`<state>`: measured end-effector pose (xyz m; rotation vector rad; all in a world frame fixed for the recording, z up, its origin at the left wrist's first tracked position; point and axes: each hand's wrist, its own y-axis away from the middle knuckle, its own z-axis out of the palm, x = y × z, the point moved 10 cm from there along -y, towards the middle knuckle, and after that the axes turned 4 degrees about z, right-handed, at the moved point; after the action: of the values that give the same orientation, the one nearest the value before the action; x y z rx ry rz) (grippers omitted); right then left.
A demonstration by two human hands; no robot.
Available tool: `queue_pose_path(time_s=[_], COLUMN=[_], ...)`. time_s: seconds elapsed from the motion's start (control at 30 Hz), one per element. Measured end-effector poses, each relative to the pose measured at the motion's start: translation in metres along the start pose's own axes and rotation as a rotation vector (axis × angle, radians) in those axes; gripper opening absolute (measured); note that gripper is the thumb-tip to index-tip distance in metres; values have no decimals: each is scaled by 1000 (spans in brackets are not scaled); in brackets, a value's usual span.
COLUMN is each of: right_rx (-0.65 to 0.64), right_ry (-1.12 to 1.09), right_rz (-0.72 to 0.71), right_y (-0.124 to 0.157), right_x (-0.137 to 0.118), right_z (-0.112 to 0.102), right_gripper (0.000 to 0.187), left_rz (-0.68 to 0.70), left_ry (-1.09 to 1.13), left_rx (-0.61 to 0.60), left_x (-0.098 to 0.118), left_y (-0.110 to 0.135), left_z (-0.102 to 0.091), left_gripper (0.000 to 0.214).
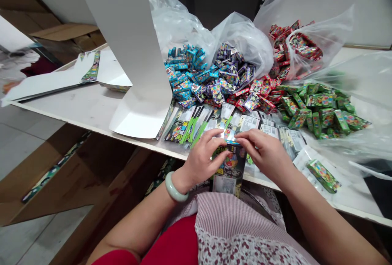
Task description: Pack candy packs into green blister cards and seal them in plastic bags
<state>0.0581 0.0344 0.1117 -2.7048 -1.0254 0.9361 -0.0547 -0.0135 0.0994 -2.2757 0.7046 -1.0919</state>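
Note:
A black printed pouch (231,167) hangs upright at the table's front edge, just above my lap. My left hand (203,156), with a pale green bangle on its wrist, grips the pouch's upper left side between thumb and curled fingers. At the upper right corner my right hand (261,148) pinches the pouch's top edge. A blue strip (233,142) shows at the mouth between my fingertips; whether it is a small box cannot be made out. Behind my hands, flat printed pouches (186,126) lie overlapping in a row along the table.
Small blue boxes (185,73), purple boxes (228,71), red boxes (283,54) and green boxes (324,108) spill from clear plastic bags. A single green packet (324,175) lies at right. A folded white card (128,40) stands at left. Cardboard cartons (61,175) sit below.

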Motion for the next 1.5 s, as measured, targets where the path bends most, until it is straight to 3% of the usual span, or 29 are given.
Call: queue_pose_path(time_s=[0.3, 0.93, 1.5], right_rx=[-18, -27, 27], right_ry=[-25, -30, -157], right_rz=[84, 105, 147], right_y=[2, 3, 3], right_x=[11, 12, 23], right_z=[4, 4, 6], right_gripper=[20, 17, 17], left_rz=[13, -16, 19], left_ry=[-37, -126, -133], left_rx=[-7, -117, -67], left_x=[2, 3, 3], left_y=[2, -9, -5], left_z=[1, 7, 6], left_gripper=[26, 19, 20])
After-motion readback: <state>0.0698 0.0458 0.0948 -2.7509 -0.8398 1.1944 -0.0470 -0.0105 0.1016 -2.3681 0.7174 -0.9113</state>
